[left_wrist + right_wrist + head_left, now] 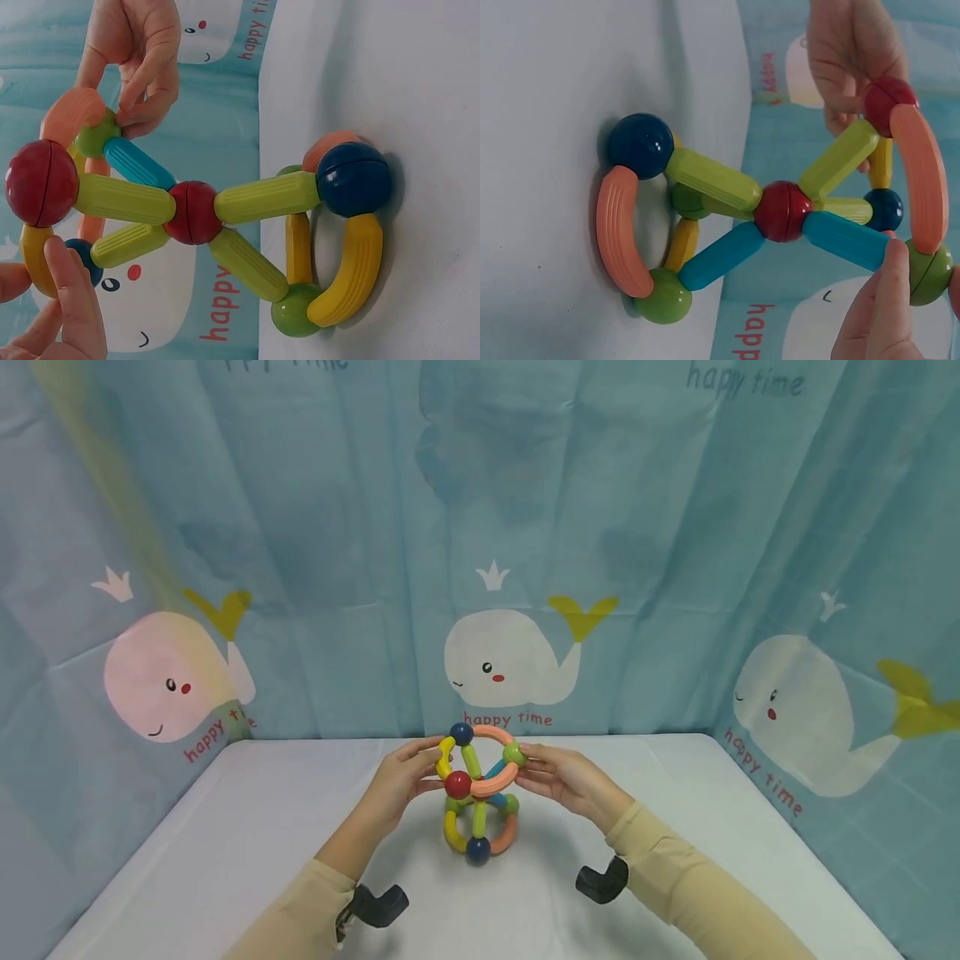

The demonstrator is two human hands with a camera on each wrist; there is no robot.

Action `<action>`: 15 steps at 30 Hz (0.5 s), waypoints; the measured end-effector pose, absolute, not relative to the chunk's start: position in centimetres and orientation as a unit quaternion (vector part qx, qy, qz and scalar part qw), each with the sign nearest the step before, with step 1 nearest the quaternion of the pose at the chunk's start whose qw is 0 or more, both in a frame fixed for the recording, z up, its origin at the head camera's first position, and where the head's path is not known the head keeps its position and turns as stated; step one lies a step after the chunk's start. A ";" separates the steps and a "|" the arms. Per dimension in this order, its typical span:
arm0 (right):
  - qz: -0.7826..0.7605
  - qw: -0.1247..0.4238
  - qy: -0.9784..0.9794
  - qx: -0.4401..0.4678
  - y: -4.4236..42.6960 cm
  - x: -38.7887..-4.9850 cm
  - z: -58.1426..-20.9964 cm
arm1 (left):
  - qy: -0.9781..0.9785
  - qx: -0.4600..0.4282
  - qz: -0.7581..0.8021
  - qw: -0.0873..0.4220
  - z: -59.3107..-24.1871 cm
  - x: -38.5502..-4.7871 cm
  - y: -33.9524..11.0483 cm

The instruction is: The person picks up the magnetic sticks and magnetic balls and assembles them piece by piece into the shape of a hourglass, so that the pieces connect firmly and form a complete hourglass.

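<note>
An hourglass-shaped toy of balls and rods stands on the white table. Its red centre ball (193, 212) joins straight green rods (124, 199) and blue rods (724, 255) to a ring above and a ring below. In the head view, my left hand (401, 778) holds the upper ring's yellow curved rod (445, 758) between thumb and fingers. Opposite it, my right hand (567, 778) pinches the green ball (514, 754) of the same ring. An orange curved rod (921, 178) runs from that ball to a red ball (458, 785). The lower ring's dark blue ball (478, 850) rests on the table.
The white table (247, 860) ends at a light blue curtain (345, 527) printed with whales, which hangs behind and along both sides. A black strapped mount (378, 906) sits at the left wrist, another black mount (602, 881) at the right.
</note>
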State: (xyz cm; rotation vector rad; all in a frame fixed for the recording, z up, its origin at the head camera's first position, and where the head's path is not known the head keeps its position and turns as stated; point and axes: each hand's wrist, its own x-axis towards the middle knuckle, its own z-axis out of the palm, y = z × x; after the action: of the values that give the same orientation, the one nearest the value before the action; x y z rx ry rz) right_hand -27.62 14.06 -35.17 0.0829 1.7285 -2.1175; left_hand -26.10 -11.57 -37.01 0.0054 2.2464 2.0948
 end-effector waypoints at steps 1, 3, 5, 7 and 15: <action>-0.758 0.204 0.618 0.028 14.0 -27.7 -35.2 | 0.731 0.001 0.681 0.033 -37.0 -26.2 -11.6; -0.758 0.208 0.618 0.025 13.8 -27.8 -35.1 | 0.731 -0.002 0.682 0.030 -36.9 -26.3 -11.7; -0.757 0.210 0.618 0.023 13.7 -28.0 -35.2 | 0.727 -0.005 0.686 0.029 -36.9 -26.4 -11.8; -0.756 0.211 0.619 0.022 13.9 -28.1 -35.2 | 0.725 -0.004 0.688 0.031 -36.9 -26.6 -11.7; -0.692 0.140 0.708 -0.013 16.4 -29.9 -35.1 | 0.784 0.001 0.621 0.015 -36.3 -28.4 -12.6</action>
State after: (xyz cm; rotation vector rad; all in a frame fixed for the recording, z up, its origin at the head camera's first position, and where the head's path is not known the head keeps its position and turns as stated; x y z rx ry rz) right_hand -29.89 16.44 -35.13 -0.0386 2.0457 -1.9982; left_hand -28.40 -12.56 -36.30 0.0035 2.4391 1.9330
